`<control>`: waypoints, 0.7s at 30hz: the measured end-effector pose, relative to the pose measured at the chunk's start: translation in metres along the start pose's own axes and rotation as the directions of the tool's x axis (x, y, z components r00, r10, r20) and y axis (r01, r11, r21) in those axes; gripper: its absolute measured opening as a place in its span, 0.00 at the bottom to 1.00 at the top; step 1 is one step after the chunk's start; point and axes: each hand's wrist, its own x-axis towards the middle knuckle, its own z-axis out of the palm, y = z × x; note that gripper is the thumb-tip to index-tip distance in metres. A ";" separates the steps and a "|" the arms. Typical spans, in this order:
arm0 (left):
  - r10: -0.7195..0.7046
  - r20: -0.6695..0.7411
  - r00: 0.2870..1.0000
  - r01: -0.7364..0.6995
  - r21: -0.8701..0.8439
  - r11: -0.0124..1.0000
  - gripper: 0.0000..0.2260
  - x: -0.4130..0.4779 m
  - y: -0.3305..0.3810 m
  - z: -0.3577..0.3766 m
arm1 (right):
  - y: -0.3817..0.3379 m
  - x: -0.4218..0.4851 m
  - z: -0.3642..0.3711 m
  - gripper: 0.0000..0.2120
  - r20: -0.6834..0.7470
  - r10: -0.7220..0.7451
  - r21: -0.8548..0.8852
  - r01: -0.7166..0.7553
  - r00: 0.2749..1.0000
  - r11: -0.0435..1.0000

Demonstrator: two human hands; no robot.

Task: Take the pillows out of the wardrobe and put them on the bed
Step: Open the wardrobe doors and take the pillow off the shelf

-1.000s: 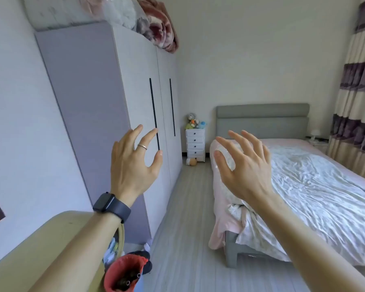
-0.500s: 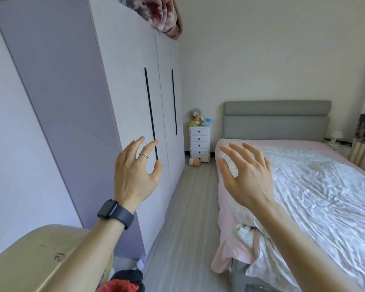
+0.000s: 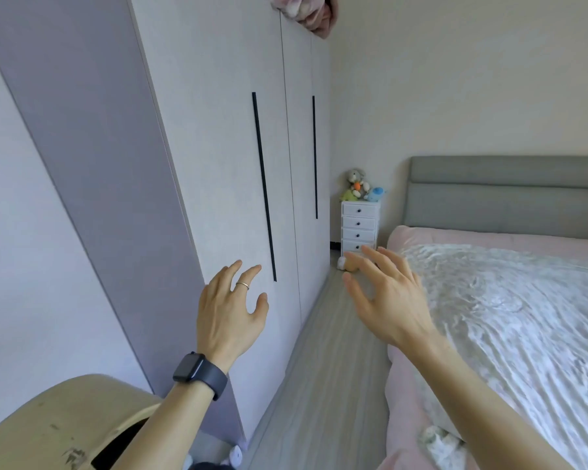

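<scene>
A tall pale grey wardrobe fills the left side, its doors closed, with two long black vertical handles. No pillows show. My left hand, with a ring and a dark watch, is raised with fingers spread, just left of the lower end of the nearer handle and holding nothing. My right hand hovers open over the floor strip between wardrobe and bed. The bed on the right has a pink sheet, a crumpled white quilt and a grey headboard.
A small white drawer chest with soft toys stands in the far corner. Folded blankets lie on top of the wardrobe. A beige curved object sits at the bottom left. A narrow wooden floor strip runs between wardrobe and bed.
The view has moved closer to the wardrobe, which now looms larger. Both hands stay raised and open; the left one is nearer the first door handle.
</scene>
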 end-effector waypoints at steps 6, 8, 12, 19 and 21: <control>0.011 0.002 1.000 -0.012 0.011 1.000 0.21 0.092 -0.033 0.080 | 0.028 0.087 0.085 0.26 0.048 -0.021 0.032 0.020 0.999 0.999; 0.029 0.003 1.000 -0.029 0.032 0.999 0.22 0.131 -0.043 0.105 | 0.036 0.122 0.107 0.27 0.067 -0.017 0.035 0.015 0.998 0.999; 0.077 -0.015 0.997 -0.075 0.100 0.992 0.23 0.213 -0.058 0.146 | 0.054 0.189 0.148 0.29 0.095 -0.005 0.029 0.002 0.996 1.000; 0.082 -0.028 0.996 -0.071 0.284 0.956 0.24 0.344 -0.082 0.219 | 0.094 0.299 0.217 0.32 0.149 -0.012 0.051 0.005 0.989 0.999; 0.078 -0.065 0.995 -0.051 0.341 0.939 0.26 0.382 -0.088 0.239 | 0.106 0.334 0.240 0.32 0.165 -0.035 0.067 0.024 0.986 0.997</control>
